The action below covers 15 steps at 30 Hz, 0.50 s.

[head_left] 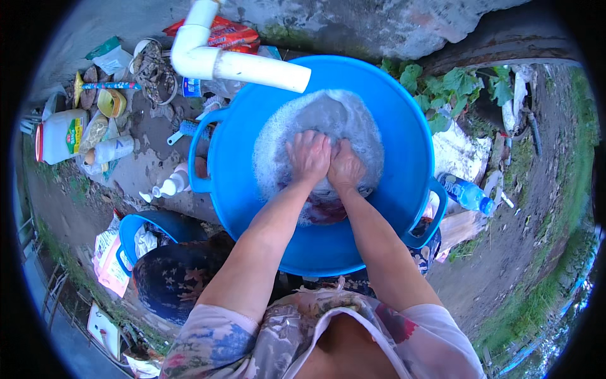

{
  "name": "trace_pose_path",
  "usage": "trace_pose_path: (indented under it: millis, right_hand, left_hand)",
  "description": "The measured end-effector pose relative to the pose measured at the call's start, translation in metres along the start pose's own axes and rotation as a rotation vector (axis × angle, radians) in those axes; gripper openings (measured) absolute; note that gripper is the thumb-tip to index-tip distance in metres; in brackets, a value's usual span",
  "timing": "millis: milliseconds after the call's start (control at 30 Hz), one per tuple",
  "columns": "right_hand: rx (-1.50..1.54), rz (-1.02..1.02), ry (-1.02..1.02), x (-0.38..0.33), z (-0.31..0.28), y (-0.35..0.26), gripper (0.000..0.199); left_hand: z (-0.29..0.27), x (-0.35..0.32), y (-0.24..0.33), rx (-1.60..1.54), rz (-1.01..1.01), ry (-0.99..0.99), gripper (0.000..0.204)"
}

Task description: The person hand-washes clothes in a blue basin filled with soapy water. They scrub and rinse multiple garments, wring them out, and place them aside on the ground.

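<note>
A large blue tub (pixel 402 148) with side handles stands in front of me. Inside it, grey wet cloth (pixel 323 114) lies in sudsy water, ringed by white foam (pixel 270 158). A dark red piece of fabric (pixel 327 212) shows between my forearms. My left hand (pixel 309 155) presses down on the grey cloth, its fingers bent into it. Right beside it, touching, my right hand (pixel 346 167) is closed on the same cloth. Fingertips of both hands are partly hidden by fabric and suds.
A white elbow pipe (pixel 265 69) juts over the tub's far left rim. Left are a blue scrub brush (pixel 187 128), a white bottle (pixel 169 186), a white jug (pixel 61 135) and a blue bucket (pixel 129 237). At right lie a blue plastic bottle (pixel 466 192) and leafy plants (pixel 459 83).
</note>
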State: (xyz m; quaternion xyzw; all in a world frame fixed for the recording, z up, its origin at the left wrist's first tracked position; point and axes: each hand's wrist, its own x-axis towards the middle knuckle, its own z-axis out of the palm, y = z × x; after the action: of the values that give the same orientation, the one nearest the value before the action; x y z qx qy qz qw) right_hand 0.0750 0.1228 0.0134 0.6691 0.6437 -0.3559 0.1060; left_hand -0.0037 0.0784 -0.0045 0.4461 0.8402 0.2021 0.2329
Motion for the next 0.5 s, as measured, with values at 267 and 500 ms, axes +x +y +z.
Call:
trace_pose_path:
  millis: [267, 500]
  right_hand:
    - [0.241, -0.230, -0.385, 0.036, -0.053, 0.061, 0.053]
    - [-0.331, -0.356, -0.084, -0.009, -0.059, 0.080, 0.036]
  left_hand:
    - [-0.030, 0.042, -0.024, -0.161, 0.041, -0.006, 0.024]
    - [-0.028, -0.037, -0.015, 0.249, 0.659, -0.169, 0.036]
